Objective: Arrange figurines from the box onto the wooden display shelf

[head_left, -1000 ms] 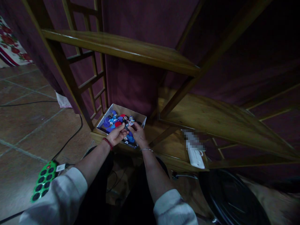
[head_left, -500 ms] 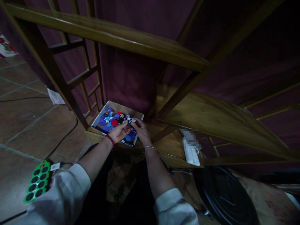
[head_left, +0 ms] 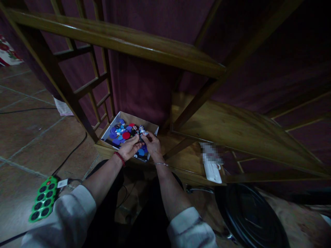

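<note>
One small pale figurine [head_left: 145,133] is at the fingertips of the right hand [head_left: 153,144], whose thumb and forefinger are nearly closed in a pinch on it; the left hand [head_left: 129,148] is just beside, half curled, its thumb reaching toward the same spot, though I cannot tell whether it grips anything; both hands are over the near right part of a shallow box [head_left: 144,123] with pale walls; in the box lie a red disc [head_left: 126,135], a blue disc [head_left: 141,152] and a jumble of other small pieces, many purple or blue; the box rests at the left end of a low wooden shelf [head_left: 186,161], in front of a dark purple curtain [head_left: 144,93]; farther right on that shelf lies a white object [head_left: 213,173], partly pixelated; on the tiled floor at the left is a green power strip [head_left: 43,199]; a black round object [head_left: 252,213] stands at the lower right.
</note>
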Demonstrator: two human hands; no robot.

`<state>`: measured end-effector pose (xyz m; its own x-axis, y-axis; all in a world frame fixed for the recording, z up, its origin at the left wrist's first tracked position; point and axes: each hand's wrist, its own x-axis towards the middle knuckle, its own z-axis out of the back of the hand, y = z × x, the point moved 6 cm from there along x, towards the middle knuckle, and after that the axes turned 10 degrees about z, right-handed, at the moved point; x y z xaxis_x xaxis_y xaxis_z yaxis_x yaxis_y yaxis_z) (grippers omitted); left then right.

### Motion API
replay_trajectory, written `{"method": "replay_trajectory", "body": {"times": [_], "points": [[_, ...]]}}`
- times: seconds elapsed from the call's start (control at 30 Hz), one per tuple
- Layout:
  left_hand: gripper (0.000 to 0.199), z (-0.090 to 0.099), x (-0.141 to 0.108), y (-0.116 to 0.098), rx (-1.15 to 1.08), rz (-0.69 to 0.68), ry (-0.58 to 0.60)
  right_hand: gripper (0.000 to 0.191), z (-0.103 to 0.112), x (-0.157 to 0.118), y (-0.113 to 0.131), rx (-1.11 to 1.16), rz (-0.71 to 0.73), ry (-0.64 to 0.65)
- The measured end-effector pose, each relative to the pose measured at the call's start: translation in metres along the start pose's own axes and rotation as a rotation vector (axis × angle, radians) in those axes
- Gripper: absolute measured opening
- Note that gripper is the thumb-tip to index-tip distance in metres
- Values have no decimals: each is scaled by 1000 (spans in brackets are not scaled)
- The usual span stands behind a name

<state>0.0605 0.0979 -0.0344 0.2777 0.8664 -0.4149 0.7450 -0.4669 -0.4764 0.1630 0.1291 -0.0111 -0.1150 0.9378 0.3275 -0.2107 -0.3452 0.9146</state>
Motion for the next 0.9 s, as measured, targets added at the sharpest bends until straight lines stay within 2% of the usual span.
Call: {"method": "replay_trajectory", "body": {"times": [0.2,0.37,0.5,0.6,0.9], "points": [[7,2,-3,-1,-16,-44,3,24,1,-5,11,-185,9,-31],[17,3,-6,-1,-8,-45,9,25,1,-9,19,-294,62,-51],[11,3,-8,-2,-22,-43,-4,26,0,-9,16,-250,83,-51],[7,3,-8,-1,-50,-31,-5,23,-2,-7,8,-153,47,-38],[11,6,-4,1,-101,-31,-47,30,-6,-5,-5,124,-52,-53]]}}
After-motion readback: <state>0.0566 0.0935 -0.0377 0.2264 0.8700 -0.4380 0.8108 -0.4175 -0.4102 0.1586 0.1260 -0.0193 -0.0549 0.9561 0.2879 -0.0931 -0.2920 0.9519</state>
